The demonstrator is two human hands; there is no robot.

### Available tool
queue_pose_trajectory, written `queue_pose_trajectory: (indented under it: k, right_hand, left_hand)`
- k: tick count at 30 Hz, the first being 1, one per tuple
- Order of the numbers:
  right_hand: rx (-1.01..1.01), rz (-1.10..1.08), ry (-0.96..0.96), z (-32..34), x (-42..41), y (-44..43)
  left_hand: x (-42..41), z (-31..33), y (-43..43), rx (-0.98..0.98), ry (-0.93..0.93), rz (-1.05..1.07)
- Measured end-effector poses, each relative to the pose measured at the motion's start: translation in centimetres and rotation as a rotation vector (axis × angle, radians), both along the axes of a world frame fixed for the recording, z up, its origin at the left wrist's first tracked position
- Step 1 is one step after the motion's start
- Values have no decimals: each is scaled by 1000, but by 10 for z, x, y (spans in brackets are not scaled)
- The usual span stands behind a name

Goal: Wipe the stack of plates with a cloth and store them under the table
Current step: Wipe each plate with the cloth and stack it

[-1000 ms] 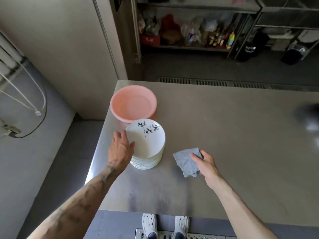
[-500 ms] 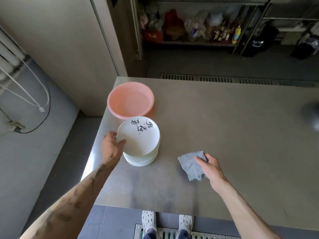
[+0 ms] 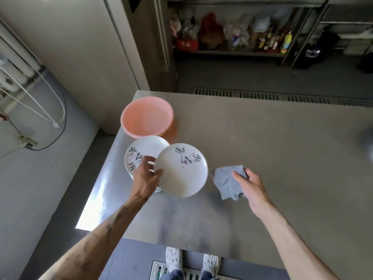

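Steel tabletop (image 3: pixel 262 148) carries a pink basin (image 3: pixel 129 126) near its far left corner, the stack of plates (image 3: pixel 141 152) just before it. Left hand (image 3: pixel 144 178) pinches one plate (image 3: pixel 181 170) by the rim, tilted over the stack; right hand (image 3: pixel 250 182) pinches the grey cloth (image 3: pixel 226 180) nearby.

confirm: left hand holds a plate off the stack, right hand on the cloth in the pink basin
No: head view shows the cloth, gripped by the right hand, lying on the table, not in the pink basin. The left hand holds a plate off the stack.
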State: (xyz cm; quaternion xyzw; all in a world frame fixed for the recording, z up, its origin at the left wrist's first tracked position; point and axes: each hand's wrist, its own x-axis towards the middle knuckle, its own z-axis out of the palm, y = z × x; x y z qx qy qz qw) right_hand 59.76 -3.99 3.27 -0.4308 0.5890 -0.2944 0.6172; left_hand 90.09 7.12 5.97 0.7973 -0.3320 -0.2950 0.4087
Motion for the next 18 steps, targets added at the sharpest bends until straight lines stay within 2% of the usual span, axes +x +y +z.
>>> queue_pose_trajectory:
  k: [4,9,13,16,18]
  right_hand:
    - [0,-42,-20,8,-14,-4]
    - [-8,-93,31,-15,-27,8]
    - [96,-71,-43,-49,-13,22]
    - [204,-66,-22,-86,4,34]
    - [230,-54,79,-108,11,40]
  left_hand:
    - [-47,-34,-11,69,21,-126]
    - [-73,-91,-5,154,112,-121]
    - [-75,-127,3,179,148,-149]
    - [-78,-148,6,190,158,-166]
    - [-79,-158,9,201,155,-180]
